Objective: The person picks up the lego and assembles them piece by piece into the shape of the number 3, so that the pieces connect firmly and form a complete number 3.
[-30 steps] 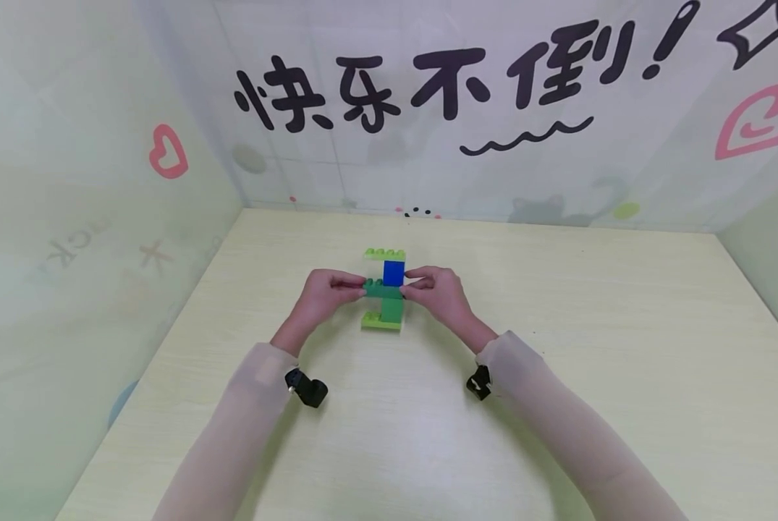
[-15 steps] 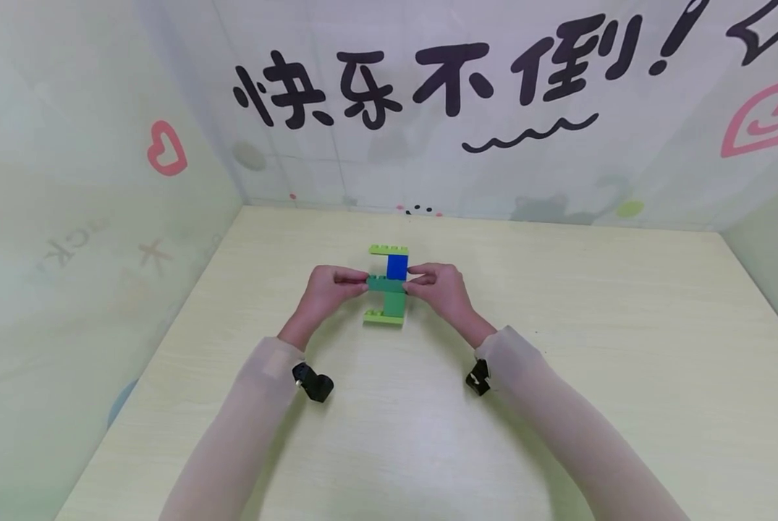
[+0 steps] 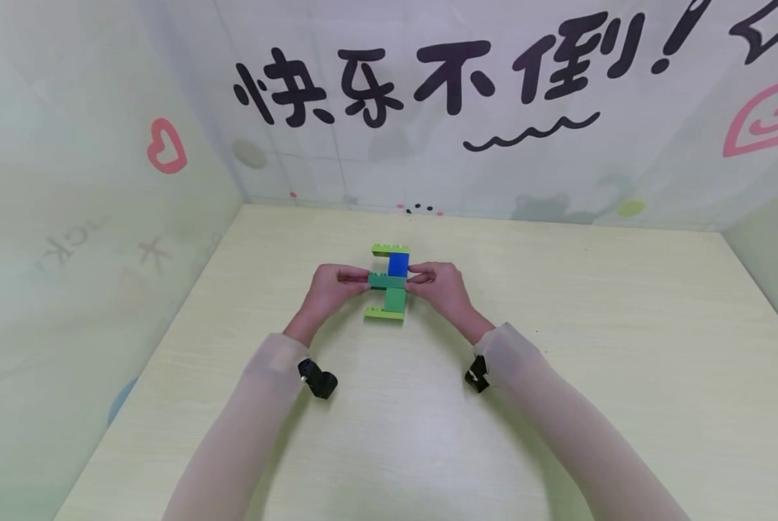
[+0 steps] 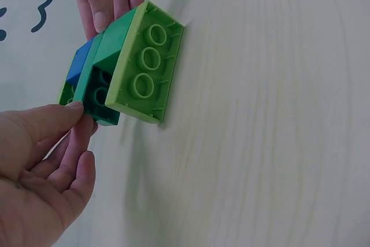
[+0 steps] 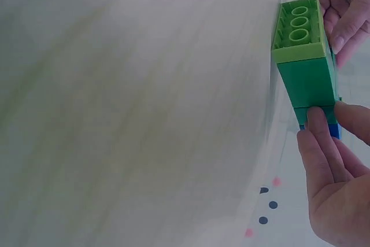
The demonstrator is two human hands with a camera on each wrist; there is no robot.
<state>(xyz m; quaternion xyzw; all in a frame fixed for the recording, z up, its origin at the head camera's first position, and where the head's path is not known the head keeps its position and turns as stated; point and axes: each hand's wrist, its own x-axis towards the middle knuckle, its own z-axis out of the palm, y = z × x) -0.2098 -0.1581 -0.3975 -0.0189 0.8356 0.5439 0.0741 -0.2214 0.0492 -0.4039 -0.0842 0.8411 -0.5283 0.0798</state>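
Observation:
Both hands hold one stack of toy building bricks above the table. My left hand (image 3: 328, 286) pinches the left end of the long dark green brick (image 3: 379, 281) at mid-height. From the right side, my right hand (image 3: 442, 286) grips that brick's other end between thumb and fingers. Above it sits a blue brick (image 3: 398, 264), topped by a long lime brick (image 3: 389, 248). Below come a green brick (image 3: 395, 299) and a second lime brick (image 3: 377, 314). The wrist views show the hollow underside of the lower lime brick (image 4: 147, 62), with round tubes inside.
A pale wood-look table (image 3: 558, 347) spreads around the hands. Behind it stands a back wall (image 3: 362, 166) with large dark lettering, and a side wall (image 3: 89, 289) rises at the left. Small black cameras (image 3: 318, 378) are strapped at the wrists.
The brick stack has shifted slightly up and to the right in the head view and tipped so its undersides show a little more. Both hands keep their hold; the head view has tilted slightly.

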